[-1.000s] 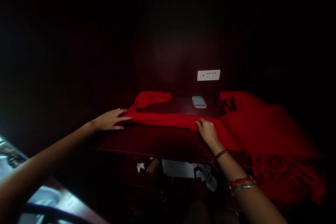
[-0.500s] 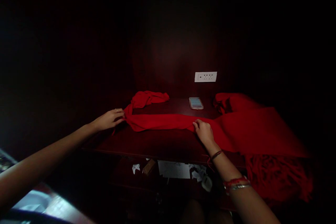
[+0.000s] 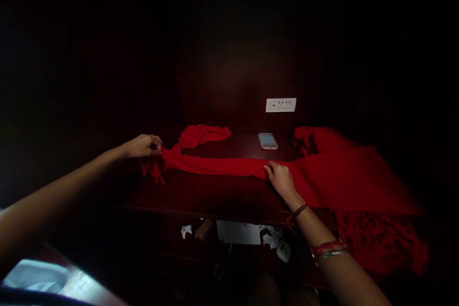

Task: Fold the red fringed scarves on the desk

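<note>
A long red fringed scarf (image 3: 218,166) stretches across the dark wooden desk (image 3: 201,196) between my two hands. My left hand (image 3: 144,146) pinches its left end, with fringe strands dangling just below the fingers. Farther right, my right hand (image 3: 280,178) is closed on the scarf's near edge. Beyond the right hand the red cloth widens into a broad flat part, and its other fringe hangs over the desk's front edge. A bunched red part lies behind the strip at the left, joined to it near my left hand.
A phone (image 3: 268,141) lies at the back of the desk, below a white wall socket (image 3: 281,104). Under the desktop, a lower shelf holds white paper (image 3: 238,232), a small brown box (image 3: 204,229) and a pale rounded object (image 3: 283,251). Bright light falls at the lower left.
My left hand, earlier spread flat on the scarf, has closed on its end and lifted up and left, bringing the fringe into view. My right hand keeps its hold.
</note>
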A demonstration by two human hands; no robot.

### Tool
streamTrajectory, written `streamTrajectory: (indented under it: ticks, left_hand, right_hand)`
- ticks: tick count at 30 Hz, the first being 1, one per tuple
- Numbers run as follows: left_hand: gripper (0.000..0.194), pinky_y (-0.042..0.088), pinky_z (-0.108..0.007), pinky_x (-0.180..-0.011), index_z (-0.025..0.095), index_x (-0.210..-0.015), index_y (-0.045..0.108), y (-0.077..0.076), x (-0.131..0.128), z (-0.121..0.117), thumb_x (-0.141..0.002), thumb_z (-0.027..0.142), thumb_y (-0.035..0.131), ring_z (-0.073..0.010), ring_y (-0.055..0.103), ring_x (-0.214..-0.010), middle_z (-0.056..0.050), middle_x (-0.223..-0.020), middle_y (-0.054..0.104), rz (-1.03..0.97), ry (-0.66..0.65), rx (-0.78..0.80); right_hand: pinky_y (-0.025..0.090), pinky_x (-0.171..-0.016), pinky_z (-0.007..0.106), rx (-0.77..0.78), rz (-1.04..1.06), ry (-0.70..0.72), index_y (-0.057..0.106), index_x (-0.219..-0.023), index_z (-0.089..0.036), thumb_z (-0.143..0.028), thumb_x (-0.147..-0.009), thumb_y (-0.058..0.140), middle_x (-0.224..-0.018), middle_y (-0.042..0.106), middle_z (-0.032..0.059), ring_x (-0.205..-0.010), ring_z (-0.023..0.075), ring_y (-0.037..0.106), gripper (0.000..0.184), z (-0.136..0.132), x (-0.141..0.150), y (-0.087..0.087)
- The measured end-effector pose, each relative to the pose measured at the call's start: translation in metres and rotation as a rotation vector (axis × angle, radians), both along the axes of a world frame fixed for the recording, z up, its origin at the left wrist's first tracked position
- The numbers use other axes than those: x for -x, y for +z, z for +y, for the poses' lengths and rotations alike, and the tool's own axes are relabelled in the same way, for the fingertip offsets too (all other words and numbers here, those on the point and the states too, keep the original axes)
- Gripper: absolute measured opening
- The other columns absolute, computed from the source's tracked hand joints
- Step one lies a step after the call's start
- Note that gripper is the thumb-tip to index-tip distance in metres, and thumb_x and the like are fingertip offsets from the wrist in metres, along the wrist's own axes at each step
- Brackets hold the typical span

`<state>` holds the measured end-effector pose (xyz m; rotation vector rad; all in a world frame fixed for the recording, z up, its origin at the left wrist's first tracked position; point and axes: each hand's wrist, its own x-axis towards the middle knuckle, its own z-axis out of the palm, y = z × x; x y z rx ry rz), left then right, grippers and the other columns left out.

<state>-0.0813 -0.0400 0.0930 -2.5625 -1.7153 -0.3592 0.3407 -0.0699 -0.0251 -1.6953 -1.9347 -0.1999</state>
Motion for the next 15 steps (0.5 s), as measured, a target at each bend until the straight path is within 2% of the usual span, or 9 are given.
streamTrajectory:
  ticks: [3, 6, 10, 15]
  left_hand:
    - [0.024, 0.035, -0.019, -0.066, 0.014, -0.066, 0.058, 0.027, -0.008, 0.019, -0.063, 0.038, 0.052, -0.0111, 0.048, -0.069, 0.0, -0.076, 0.056, 0.153, 0.054, -0.036]
    - [0.02, 0.034, -0.018, -0.063, 0.012, -0.072, 0.057, 0.044, -0.015, 0.032, -0.065, 0.03, 0.053, -0.0101, 0.047, -0.067, 0.001, -0.074, 0.056, 0.239, 0.17, -0.101]
    - [0.023, 0.034, -0.018, -0.062, 0.009, -0.082, 0.055, 0.044, -0.02, 0.04, -0.072, 0.029, 0.047, -0.0098, 0.046, -0.065, 0.0, -0.074, 0.056, 0.281, 0.213, -0.175]
    - [0.025, 0.035, -0.018, -0.063, 0.006, -0.092, 0.05, 0.039, -0.022, 0.044, -0.078, 0.023, 0.038, -0.0105, 0.047, -0.069, -0.004, -0.081, 0.056, 0.309, 0.237, -0.274]
  right_hand:
    - [0.037, -0.065, 0.022, -0.049, -0.034, 0.068, 0.056, -0.082, -0.018, -0.028, -0.082, 0.035, -0.082, 0.062, 0.0055, -0.077, 0.0158, 0.057, 0.024, 0.002, -0.006, 0.018]
    - [0.037, -0.067, 0.021, -0.127, -0.035, 0.103, 0.056, -0.086, -0.018, -0.028, -0.082, 0.035, -0.086, 0.062, 0.0051, -0.08, 0.0154, 0.056, 0.024, 0.006, -0.013, 0.038]
    - [0.038, -0.067, 0.022, -0.159, -0.057, 0.113, 0.056, -0.088, -0.018, -0.029, -0.082, 0.035, -0.086, 0.062, 0.0049, -0.078, 0.0158, 0.056, 0.025, 0.009, -0.022, 0.054]
    - [0.038, -0.068, 0.022, -0.152, -0.098, 0.158, 0.056, -0.087, -0.019, -0.029, -0.082, 0.034, -0.086, 0.062, 0.0046, -0.078, 0.0155, 0.056, 0.025, 0.008, -0.025, 0.052]
